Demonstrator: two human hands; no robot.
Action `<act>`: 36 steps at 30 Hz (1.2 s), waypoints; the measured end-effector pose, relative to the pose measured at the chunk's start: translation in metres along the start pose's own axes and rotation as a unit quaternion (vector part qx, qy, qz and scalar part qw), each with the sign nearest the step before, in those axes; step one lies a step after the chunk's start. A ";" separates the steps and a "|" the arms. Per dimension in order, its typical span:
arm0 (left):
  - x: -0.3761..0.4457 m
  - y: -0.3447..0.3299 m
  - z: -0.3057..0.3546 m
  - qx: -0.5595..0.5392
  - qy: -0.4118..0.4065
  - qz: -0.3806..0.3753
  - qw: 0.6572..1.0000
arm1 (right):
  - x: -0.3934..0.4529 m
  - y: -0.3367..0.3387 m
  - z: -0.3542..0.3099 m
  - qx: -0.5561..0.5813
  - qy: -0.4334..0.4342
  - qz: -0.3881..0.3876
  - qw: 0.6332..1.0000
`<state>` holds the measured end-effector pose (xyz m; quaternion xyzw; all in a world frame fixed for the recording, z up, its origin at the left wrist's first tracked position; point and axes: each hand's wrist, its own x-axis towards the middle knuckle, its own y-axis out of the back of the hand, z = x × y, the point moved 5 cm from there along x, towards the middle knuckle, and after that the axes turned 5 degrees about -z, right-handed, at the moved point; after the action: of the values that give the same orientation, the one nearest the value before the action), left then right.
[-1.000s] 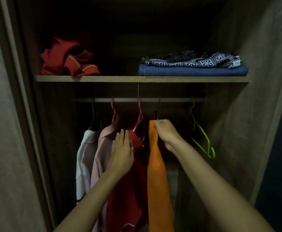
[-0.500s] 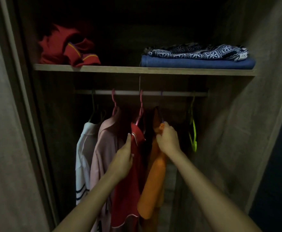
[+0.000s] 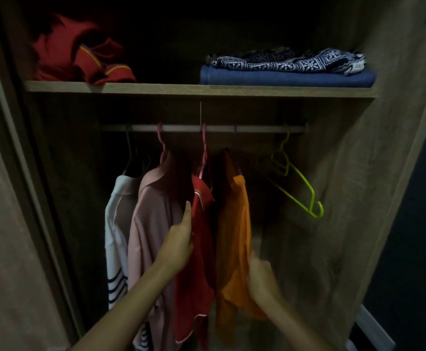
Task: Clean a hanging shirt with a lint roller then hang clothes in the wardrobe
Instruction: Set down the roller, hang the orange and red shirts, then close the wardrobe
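Observation:
Several garments hang from the wardrobe rail [image 3: 219, 128]: a white striped top [image 3: 114, 224], a pink shirt [image 3: 151, 219], a red shirt [image 3: 203, 229] and an orange shirt [image 3: 234, 224]. My left hand [image 3: 179, 241] lies flat against the gap between the pink and red shirts, fingers straight and pointing up. My right hand [image 3: 260, 277] is low beside the orange shirt's lower edge, blurred; whether it grips the cloth is unclear. No lint roller is in sight.
An empty lime-green hanger [image 3: 298, 183] hangs at the rail's right end. On the shelf [image 3: 168, 89] above lie crumpled red clothes [image 3: 80, 62] and a folded blue and patterned stack [image 3: 285, 69]. Wardrobe walls close in left and right.
My right hand has let go of the orange shirt's hanger and dropped to the shirt's lower part. The orange shirt now hangs on the rail. The left hand stays between pink and red.

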<state>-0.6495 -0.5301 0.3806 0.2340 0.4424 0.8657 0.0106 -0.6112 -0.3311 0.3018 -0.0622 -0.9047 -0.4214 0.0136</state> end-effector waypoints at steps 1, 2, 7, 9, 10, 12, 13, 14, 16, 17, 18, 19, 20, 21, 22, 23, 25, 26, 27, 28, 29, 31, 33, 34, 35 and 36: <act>-0.001 0.003 0.002 -0.002 -0.004 0.001 1.000 | -0.004 0.007 -0.007 -0.003 0.008 0.013 1.000; -0.004 0.007 0.004 -0.012 -0.011 0.001 1.000 | -0.010 0.017 -0.021 -0.002 0.029 0.032 0.999; -0.015 0.100 0.061 -0.014 -0.158 0.143 0.977 | -0.042 0.092 -0.133 0.001 0.264 0.222 0.938; -0.017 0.163 0.089 0.009 -0.226 0.242 0.943 | -0.056 0.122 -0.185 0.024 0.382 0.299 0.874; -0.015 0.194 0.099 0.030 -0.242 0.285 0.927 | -0.060 0.138 -0.213 0.035 0.423 0.318 0.848; -0.004 0.250 0.112 0.087 -0.234 0.352 0.902 | -0.061 0.170 -0.269 0.052 0.463 0.321 0.825; 0.005 0.276 0.113 0.108 -0.210 0.376 0.896 | -0.056 0.184 -0.296 0.055 0.467 0.315 0.824; 0.015 0.299 0.110 0.125 -0.177 0.393 0.893 | -0.046 0.196 -0.323 0.051 0.466 0.304 0.830; 0.042 0.337 0.096 0.149 -0.096 0.404 0.898 | -0.015 0.210 -0.372 0.035 0.448 0.248 0.858; 0.057 0.351 0.087 0.154 -0.058 0.395 0.904 | 0.003 0.212 -0.392 0.031 0.435 0.212 0.875; 0.070 0.361 0.078 0.150 -0.026 0.377 0.914 | 0.022 0.210 -0.408 0.032 0.419 0.175 0.890; 0.081 0.366 0.068 0.127 0.001 0.344 0.931 | 0.041 0.205 -0.419 0.035 0.402 0.135 0.905; 0.089 0.367 0.060 0.085 0.027 0.301 0.950 | 0.058 0.196 -0.426 0.032 0.381 0.094 0.919; 0.094 0.364 0.052 0.039 0.052 0.257 0.964 | 0.073 0.185 -0.429 0.018 0.363 0.052 0.930; 0.097 0.360 0.044 0.003 0.075 0.218 0.973 | 0.082 0.173 -0.430 0.003 0.349 0.003 0.937; 0.096 0.358 0.038 -0.009 0.089 0.194 0.977 | 0.087 0.163 -0.432 0.002 0.344 -0.041 0.938; 0.096 0.358 0.032 0.000 0.079 0.187 0.979 | 0.087 0.154 -0.436 0.017 0.361 -0.096 0.928; 0.097 0.356 0.033 0.002 0.066 0.193 0.979 | 0.084 0.156 -0.434 0.027 0.371 -0.112 0.921; 0.097 0.352 0.035 0.004 0.062 0.205 0.977 | 0.083 0.159 -0.431 0.035 0.381 -0.119 0.916; 0.094 0.353 0.038 0.014 0.056 0.211 0.976 | 0.078 0.162 -0.433 0.040 0.389 -0.119 0.912; 0.095 0.348 0.039 0.011 0.048 0.194 0.980 | 0.074 0.162 -0.427 0.039 0.382 -0.107 0.917; 0.095 0.342 0.047 0.055 0.024 0.204 0.977 | 0.067 0.165 -0.422 0.028 0.386 -0.079 0.919; 0.086 0.345 0.059 0.085 0.016 0.232 0.969 | 0.066 0.170 -0.419 0.020 0.399 -0.042 0.916; 0.077 0.350 0.064 0.091 0.016 0.248 0.964 | 0.064 0.172 -0.418 0.011 0.405 -0.029 0.914; 0.069 0.354 0.067 0.091 0.015 0.257 0.962 | 0.059 0.174 -0.417 0.013 0.415 -0.022 0.909; 0.059 0.357 0.075 0.091 0.005 0.265 0.960 | 0.050 0.179 -0.415 0.015 0.424 -0.008 0.906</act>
<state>-0.6039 -0.6767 0.7164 0.3384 0.4412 0.7948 -0.2430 -0.6506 -0.5290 0.7088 0.1295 -0.8203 -0.3946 0.3932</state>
